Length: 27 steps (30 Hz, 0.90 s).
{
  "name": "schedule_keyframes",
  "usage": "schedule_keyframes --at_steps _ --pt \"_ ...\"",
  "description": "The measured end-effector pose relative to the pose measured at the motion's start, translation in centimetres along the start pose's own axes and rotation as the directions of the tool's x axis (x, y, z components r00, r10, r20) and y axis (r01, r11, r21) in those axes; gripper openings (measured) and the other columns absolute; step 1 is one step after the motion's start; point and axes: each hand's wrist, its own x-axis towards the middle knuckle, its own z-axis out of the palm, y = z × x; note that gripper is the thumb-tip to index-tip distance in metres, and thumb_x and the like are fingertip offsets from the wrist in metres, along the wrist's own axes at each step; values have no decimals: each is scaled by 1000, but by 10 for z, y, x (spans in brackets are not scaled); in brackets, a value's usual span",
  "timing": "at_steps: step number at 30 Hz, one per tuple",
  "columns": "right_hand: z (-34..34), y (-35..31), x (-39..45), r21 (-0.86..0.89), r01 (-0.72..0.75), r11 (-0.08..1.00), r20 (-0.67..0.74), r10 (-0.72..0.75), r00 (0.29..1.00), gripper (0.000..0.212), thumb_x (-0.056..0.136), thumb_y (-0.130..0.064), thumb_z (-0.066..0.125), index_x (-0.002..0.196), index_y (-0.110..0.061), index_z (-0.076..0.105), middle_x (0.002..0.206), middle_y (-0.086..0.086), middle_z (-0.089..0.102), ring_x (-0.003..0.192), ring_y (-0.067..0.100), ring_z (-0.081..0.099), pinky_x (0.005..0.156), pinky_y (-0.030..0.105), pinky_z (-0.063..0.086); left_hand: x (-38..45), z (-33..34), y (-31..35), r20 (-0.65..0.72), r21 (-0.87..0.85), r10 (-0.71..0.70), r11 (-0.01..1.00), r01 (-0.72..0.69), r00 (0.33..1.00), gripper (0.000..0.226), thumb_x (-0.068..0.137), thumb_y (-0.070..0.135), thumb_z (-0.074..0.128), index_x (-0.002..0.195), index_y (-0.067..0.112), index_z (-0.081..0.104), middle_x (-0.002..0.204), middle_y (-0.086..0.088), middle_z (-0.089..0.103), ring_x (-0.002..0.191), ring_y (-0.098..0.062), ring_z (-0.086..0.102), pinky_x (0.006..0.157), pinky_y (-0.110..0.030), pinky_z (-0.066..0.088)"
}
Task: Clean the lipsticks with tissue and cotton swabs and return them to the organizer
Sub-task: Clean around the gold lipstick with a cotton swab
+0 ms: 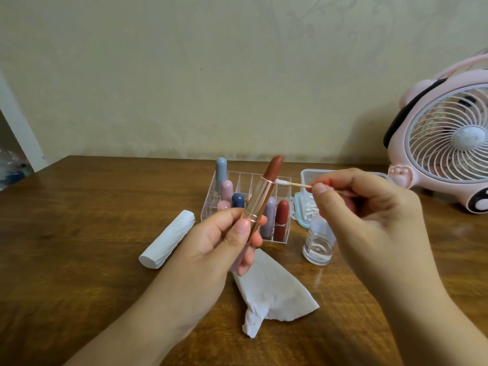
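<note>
Head view: clear organizer (pixel 284 191) on the counter (pixel 79 233), rigid; uncapped lipstick (pixel 260 196) above it, gripped at its slick metal barrel by the left hand (pixel 211 249), bullet likely soft; right hand (pixel 369 207) pinches the light cotton swab (pixel 293 183) at the collar

The left hand (pixel 219 249) grips an open lipstick (pixel 264 191) tilted in front of the clear organizer (pixel 245 204). The right hand (pixel 369 215) pinches a cotton swab (pixel 290 183), its tip touching the lipstick's gold collar. Left of the organizer lies a tissue roll (pixel 166 239); nearer than the organizer, a tissue sheet (pixel 274 294); right of it, a small bottle (pixel 318 241).
</note>
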Motion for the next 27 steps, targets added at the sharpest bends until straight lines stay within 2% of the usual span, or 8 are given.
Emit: schedule_keyframes --at_steps 3,6,9,11,13,19,24,27 --pt "0 0 0 10 -1 1000 1 1 1000 15 80 -22 61 73 -35 64 69 2 62 63 21 54 51 19 42 -1 1 3 15 -35 -14 999 15 1000 29 72 44 52 93 37 70 72 7 62 63 -8 53 56 -21 46" --pt "0 0 -1 1 8 1000 13 -8 1000 15 81 -22 61 75 -35 64 69 -1 62 60 15 54 50 13 41 -1 1 3 19 -130 -47 990 49 999 13 85 42 59 86 37 70 74 -1 61 62 -11 52 55 -23 46" --pt "0 0 -1 15 0 1000 23 0 1000 12 80 -23 61 75 -33 66 64 2 59 55 11 50 49 12 39 -1 0 4 20 -173 -55 983 58 998 11 82 32 61 89 29 69 74 -6 60 60 -12 52 53 -24 44" --pt "0 0 -1 14 2 1000 27 -2 1000 12 80 -22 60 75 -31 67 61 2 58 54 12 48 49 13 38 -1 1 5 12 -133 -62 989 63 998 17 83 33 63 97 22 63 73 -3 60 61 -12 52 55 -25 44" --pt "0 0 -1 13 6 1000 27 -6 1000 12 80 -22 61 75 -31 67 61 0 59 54 13 49 49 13 38 -1 1 5 11 -91 -60 994 61 998 32 73 32 56 101 19 58 73 -1 61 62 -12 52 56 -25 45" --pt "1 -3 -2 3 29 1000 27 -29 999 14 80 -20 61 75 -32 66 66 8 59 62 22 52 50 24 41 -2 1 5 -3 -71 -63 996 62 998 34 71 32 55 102 18 57 73 0 61 61 -11 53 56 -23 46" --pt "-1 0 -1 5 1 1000 33 -2 999 13 80 -22 60 75 -32 66 65 1 60 56 11 51 49 12 39 -3 1 6 15 -88 -51 995 52 999 33 71 32 56 101 17 59 73 -1 60 61 -12 51 56 -24 45" --pt "-1 2 -1 10 -9 1000 23 9 1000 13 80 -22 60 74 -31 67 62 2 57 55 9 49 50 12 37 -3 1 7 23 -100 -53 994 55 998 35 70 33 56 101 18 59 73 -1 60 61 -11 51 55 -23 45"
